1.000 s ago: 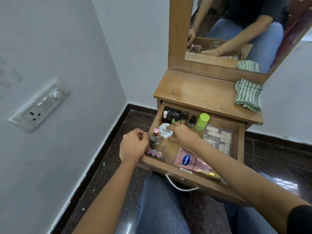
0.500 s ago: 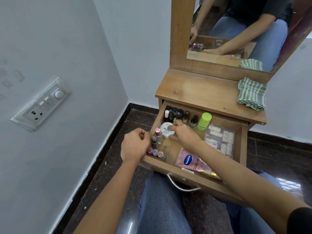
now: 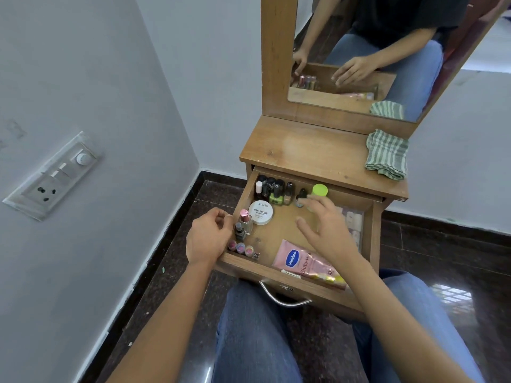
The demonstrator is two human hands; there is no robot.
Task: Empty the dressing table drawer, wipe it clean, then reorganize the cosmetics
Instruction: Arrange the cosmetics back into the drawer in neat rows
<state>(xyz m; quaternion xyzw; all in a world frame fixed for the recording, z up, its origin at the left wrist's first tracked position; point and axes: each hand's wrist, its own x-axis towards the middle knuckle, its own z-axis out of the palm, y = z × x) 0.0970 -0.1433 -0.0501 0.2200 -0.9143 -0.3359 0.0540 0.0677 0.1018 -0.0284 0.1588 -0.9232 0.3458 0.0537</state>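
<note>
We are hovering our right hand [image 3: 329,230], spread wide, near the "Vaseline" tube [image 3: 301,261] and "NAIL POLISH" tub [image 3: 260,213]. Our left hand [image 3: 207,239] is curling at the drawer [image 3: 246,266] wall; grip unclear.

drawer [image 3: 257,268] middle: bare floor, open from above
back: row of nail polish bottles [image 3: 273,189]
left wall: white tub [image 3: 260,214], small pots [image 3: 243,248] crowd it
right: clear box [image 3: 356,221] fills side
front: pink tube [image 3: 301,259] lies across

Blue denim jeans [image 3: 254,341], forearms [image 3: 171,313] bare, black short-sleeved top [image 3: 401,20] reflected in the mirror [image 3: 278,51]
</note>
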